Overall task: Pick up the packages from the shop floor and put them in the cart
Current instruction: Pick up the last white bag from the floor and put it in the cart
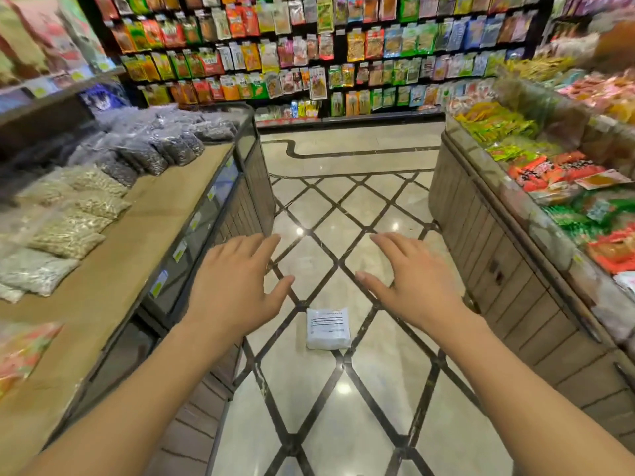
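A white package (328, 328) with a printed label lies flat on the tiled shop floor in the aisle, between my two forearms. My left hand (237, 281) is stretched out above the floor, up and left of the package, fingers spread and holding nothing. My right hand (410, 278) is held out the same way, up and right of the package, also with nothing in it. Neither hand touches the package. No cart is in view.
A wooden display counter (161, 214) with bagged seeds runs along the left. Another counter (488, 242) piled with colourful snack packs runs along the right. A wall rack of hanging snack packets (309, 53) closes the aisle's far end. Glossy diamond-patterned floor (330, 214) lies between.
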### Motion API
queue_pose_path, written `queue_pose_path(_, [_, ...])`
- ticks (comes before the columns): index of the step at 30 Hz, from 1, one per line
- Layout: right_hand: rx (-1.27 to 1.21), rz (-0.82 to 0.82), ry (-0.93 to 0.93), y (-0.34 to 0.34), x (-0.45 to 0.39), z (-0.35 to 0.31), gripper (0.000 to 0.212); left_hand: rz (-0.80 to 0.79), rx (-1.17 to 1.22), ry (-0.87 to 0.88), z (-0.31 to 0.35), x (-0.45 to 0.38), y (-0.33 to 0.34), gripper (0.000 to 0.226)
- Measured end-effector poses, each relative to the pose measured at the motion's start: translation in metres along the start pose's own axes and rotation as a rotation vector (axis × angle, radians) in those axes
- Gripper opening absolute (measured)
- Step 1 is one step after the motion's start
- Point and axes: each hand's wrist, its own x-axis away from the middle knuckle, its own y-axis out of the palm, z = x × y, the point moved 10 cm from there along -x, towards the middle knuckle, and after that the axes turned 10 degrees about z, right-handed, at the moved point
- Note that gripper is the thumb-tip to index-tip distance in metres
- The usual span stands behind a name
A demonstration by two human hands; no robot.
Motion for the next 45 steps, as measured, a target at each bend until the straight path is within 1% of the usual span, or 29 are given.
queue_pose_path(6, [0.022, -0.088, -0.019, 0.074, -0.090, 0.001, 0.074, -0.032, -0.030, -0.046, -0.044, -0.055, 0.052, 0.064])
queue_pose_path(11, [0.011, -0.159, -0.043, 0.135, -0.156, -0.011, 0.077, -0.085, -0.014, -0.095, -0.091, -0.091, 0.113, 0.068])
queue_pose_path(15, [0.030, -0.204, -0.070, 0.184, -0.209, -0.020, 0.076, -0.141, 0.030, -0.120, -0.129, -0.127, 0.173, 0.069])
queue_pose_path(17, [0.039, -0.217, -0.054, 0.210, -0.234, -0.023, 0.076, -0.145, 0.072, -0.126, -0.148, -0.148, 0.203, 0.067])
queue_pose_path(20, [0.026, -0.242, -0.018, 0.254, -0.266, -0.023, 0.075, -0.144, 0.103, -0.188, -0.178, -0.174, 0.251, 0.066])
queue_pose_path(22, [0.022, -0.275, 0.010, 0.287, -0.283, -0.020, 0.075, -0.204, 0.140, -0.212, -0.193, -0.185, 0.290, 0.066])
queue_pose_path(24, [0.010, -0.309, 0.067, 0.321, -0.291, -0.010, 0.077, -0.275, 0.153, -0.194, -0.201, -0.192, 0.331, 0.066])
queue_pose_path(26, [0.012, -0.337, 0.112, 0.356, -0.294, 0.005, 0.079, -0.318, 0.166, -0.147, -0.202, -0.197, 0.374, 0.065])
queue_pose_path(29, [0.025, -0.393, 0.177, 0.414, -0.285, 0.035, 0.072, -0.359, 0.222, -0.104, -0.194, -0.190, 0.441, 0.058])
queue_pose_path(32, [-0.047, -0.403, 0.248, 0.481, -0.266, 0.068, 0.067, -0.403, 0.266, -0.115, -0.185, -0.166, 0.516, 0.059])
queue_pose_path(37, [-0.078, -0.471, 0.357, 0.640, -0.209, 0.132, 0.069, -0.486, 0.297, -0.112, -0.160, -0.098, 0.678, 0.060])
queue_pose_path(40, [-0.088, -0.512, 0.399, 0.735, -0.168, 0.168, 0.070, -0.526, 0.320, -0.099, -0.140, -0.056, 0.777, 0.066])
queue_pose_path(43, [-0.087, -0.511, 0.407, 0.822, -0.134, 0.201, 0.070, -0.569, 0.306, -0.067, -0.124, -0.012, 0.873, 0.065])
queue_pose_path(45, [-0.058, -0.538, 0.398, 0.878, -0.112, 0.223, 0.071, -0.608, 0.269, -0.050, -0.118, 0.015, 0.932, 0.062])
